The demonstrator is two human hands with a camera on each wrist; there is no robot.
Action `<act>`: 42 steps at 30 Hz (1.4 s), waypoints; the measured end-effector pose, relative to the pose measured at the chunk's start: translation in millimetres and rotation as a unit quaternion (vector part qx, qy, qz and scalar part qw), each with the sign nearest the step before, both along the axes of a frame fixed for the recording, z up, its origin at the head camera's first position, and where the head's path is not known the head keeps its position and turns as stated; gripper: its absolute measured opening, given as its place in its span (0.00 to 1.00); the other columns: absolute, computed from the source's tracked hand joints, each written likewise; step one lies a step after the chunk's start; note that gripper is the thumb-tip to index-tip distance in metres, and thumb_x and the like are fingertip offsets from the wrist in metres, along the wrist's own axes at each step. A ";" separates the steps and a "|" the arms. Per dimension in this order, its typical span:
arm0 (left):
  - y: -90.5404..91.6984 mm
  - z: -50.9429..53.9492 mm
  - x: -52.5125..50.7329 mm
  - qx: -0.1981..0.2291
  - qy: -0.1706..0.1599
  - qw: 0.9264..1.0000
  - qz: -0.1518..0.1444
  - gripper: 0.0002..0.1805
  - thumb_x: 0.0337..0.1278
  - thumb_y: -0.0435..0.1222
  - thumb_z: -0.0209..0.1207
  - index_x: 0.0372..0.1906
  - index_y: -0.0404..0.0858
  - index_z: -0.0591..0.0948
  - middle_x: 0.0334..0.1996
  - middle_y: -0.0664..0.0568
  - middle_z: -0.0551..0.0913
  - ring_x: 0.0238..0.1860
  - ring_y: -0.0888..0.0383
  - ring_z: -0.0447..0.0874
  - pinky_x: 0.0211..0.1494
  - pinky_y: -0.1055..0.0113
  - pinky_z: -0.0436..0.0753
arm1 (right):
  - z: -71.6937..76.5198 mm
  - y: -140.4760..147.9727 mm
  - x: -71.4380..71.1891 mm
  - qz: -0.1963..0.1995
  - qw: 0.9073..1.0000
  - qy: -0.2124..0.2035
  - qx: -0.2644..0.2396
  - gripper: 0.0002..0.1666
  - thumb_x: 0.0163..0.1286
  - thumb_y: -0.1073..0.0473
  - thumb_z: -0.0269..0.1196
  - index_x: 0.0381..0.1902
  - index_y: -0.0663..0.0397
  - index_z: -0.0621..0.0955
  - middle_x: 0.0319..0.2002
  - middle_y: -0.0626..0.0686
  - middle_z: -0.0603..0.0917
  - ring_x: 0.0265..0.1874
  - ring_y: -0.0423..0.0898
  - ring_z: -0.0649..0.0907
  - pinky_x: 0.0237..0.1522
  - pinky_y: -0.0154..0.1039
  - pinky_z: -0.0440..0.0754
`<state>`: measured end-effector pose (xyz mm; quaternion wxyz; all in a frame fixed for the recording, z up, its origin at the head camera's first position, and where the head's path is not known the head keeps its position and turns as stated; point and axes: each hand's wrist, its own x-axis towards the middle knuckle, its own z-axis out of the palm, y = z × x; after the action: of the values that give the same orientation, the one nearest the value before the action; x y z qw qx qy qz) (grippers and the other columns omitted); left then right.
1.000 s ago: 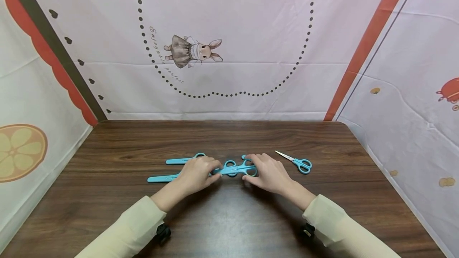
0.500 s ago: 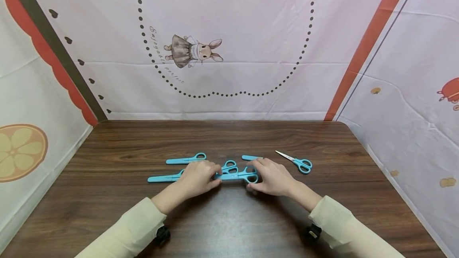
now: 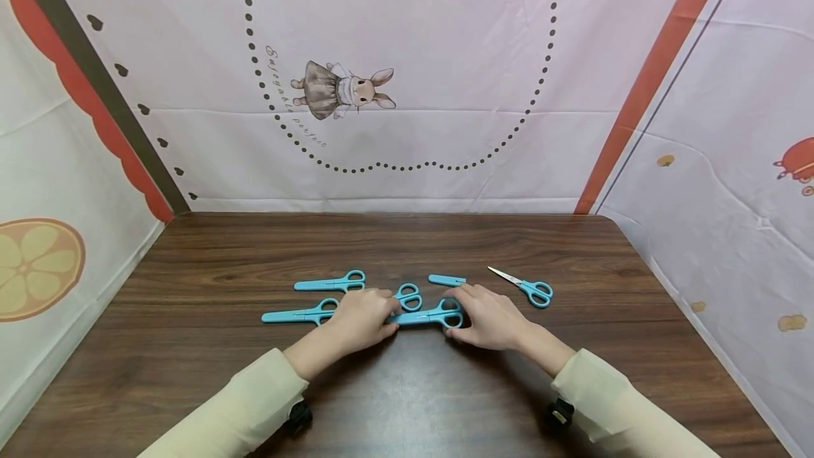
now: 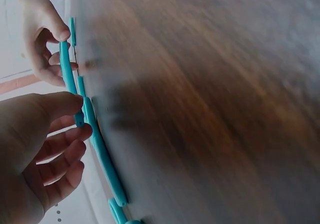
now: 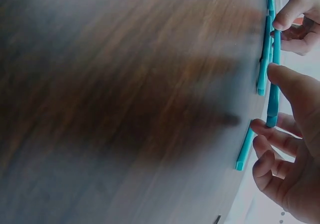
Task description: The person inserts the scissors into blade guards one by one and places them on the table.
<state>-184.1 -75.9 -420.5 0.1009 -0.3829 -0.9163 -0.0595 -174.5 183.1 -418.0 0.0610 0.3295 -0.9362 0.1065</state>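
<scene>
Both hands hold one pair of blue scissors [image 3: 425, 316] lengthwise between them, its blades inside a blue sheath. My left hand [image 3: 361, 320] pinches the sheath end between thumb and fingertips, as the left wrist view also shows. At the handle loops is my right hand [image 3: 491, 320], its thumb and fingers on either side of them. In the right wrist view the held scissors [image 5: 273, 101] appear slightly above the tabletop. Just behind lies another blue pair [image 3: 409, 297], its blade end hidden by my left hand.
Two sheathed blue scissors, a far pair [image 3: 326, 284] and a near pair [image 3: 295, 316], lie left on the brown table [image 3: 407, 387]. A loose blue sheath [image 3: 446, 279] lies behind my right hand. Bare-bladed scissors [image 3: 535, 293] lie to its right. Printed cloth [image 3: 445, 55] hangs behind.
The held scissors have moved toward me and slightly right, away from over the pair behind. Both hands have travelled along with them, uncovering more of the loose sheath and left-hand scissors.
</scene>
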 end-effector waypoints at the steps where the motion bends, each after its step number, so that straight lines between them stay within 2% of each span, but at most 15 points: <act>1: 1.0 -0.1 0.2 -0.003 0.001 1.000 0.000 0.08 0.50 0.45 0.64 0.34 0.47 0.84 0.29 0.59 0.81 0.26 0.62 0.78 0.23 0.69 0.74 | -0.6 0.6 -0.2 -0.001 1.000 0.000 0.000 0.32 0.55 0.42 0.65 0.55 0.49 0.74 0.42 0.49 0.80 0.34 0.42 0.78 0.23 0.32 0.69; 8: 6.3 0.3 1.5 -0.017 -0.006 1.000 0.002 0.07 0.49 0.43 0.65 0.34 0.47 0.84 0.29 0.58 0.81 0.28 0.61 0.80 0.25 0.68 0.77 | -2.6 4.3 -0.3 -0.004 1.000 -0.008 0.019 0.34 0.54 0.41 0.66 0.55 0.50 0.74 0.45 0.49 0.78 0.37 0.45 0.79 0.22 0.33 0.69; 13: 8.5 0.4 1.4 -0.029 -0.008 1.000 0.001 0.06 0.49 0.43 0.65 0.33 0.48 0.84 0.27 0.58 0.80 0.27 0.62 0.79 0.25 0.68 0.77 | -3.7 4.9 -0.1 -0.006 1.000 -0.010 0.027 0.34 0.54 0.41 0.66 0.55 0.50 0.74 0.43 0.48 0.76 0.36 0.44 0.78 0.22 0.33 0.69; 18: 10.3 -1.4 0.1 -0.024 0.003 1.000 -0.006 0.05 0.49 0.42 0.65 0.32 0.48 0.85 0.26 0.59 0.80 0.25 0.63 0.78 0.22 0.70 0.74 | -4.7 5.7 0.1 -0.011 1.000 -0.011 0.028 0.33 0.54 0.41 0.66 0.54 0.50 0.75 0.42 0.48 0.75 0.34 0.42 0.76 0.22 0.32 0.67; 24: 13.1 -2.4 -1.1 -0.022 0.000 1.000 -0.002 0.04 0.49 0.41 0.65 0.31 0.48 0.85 0.26 0.58 0.80 0.23 0.63 0.77 0.20 0.71 0.71 | -5.7 6.9 0.8 -0.011 1.000 -0.006 0.025 0.32 0.53 0.42 0.67 0.53 0.51 0.76 0.39 0.47 0.73 0.29 0.39 0.71 0.20 0.31 0.64; 32: 14.8 -3.5 -2.1 -0.019 -0.005 1.000 0.001 0.06 0.49 0.42 0.65 0.33 0.47 0.85 0.28 0.57 0.81 0.24 0.63 0.79 0.22 0.71 0.75 | -5.9 8.0 1.3 -0.012 1.000 -0.007 0.022 0.31 0.53 0.43 0.67 0.52 0.51 0.77 0.38 0.47 0.72 0.25 0.38 0.66 0.19 0.30 0.61; 42: 14.5 -4.4 -1.2 -0.023 -0.008 1.000 0.007 0.07 0.49 0.43 0.65 0.35 0.47 0.85 0.30 0.57 0.81 0.25 0.63 0.79 0.23 0.70 0.75 | -7.2 7.8 2.1 -0.002 1.000 -0.009 0.012 0.30 0.53 0.44 0.67 0.51 0.51 0.77 0.38 0.47 0.72 0.26 0.38 0.67 0.21 0.30 0.62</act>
<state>-185.2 -61.4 -424.9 0.0849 -0.3784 -0.9208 -0.0411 -172.3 190.9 -425.2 0.0492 0.3278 -0.9384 0.0980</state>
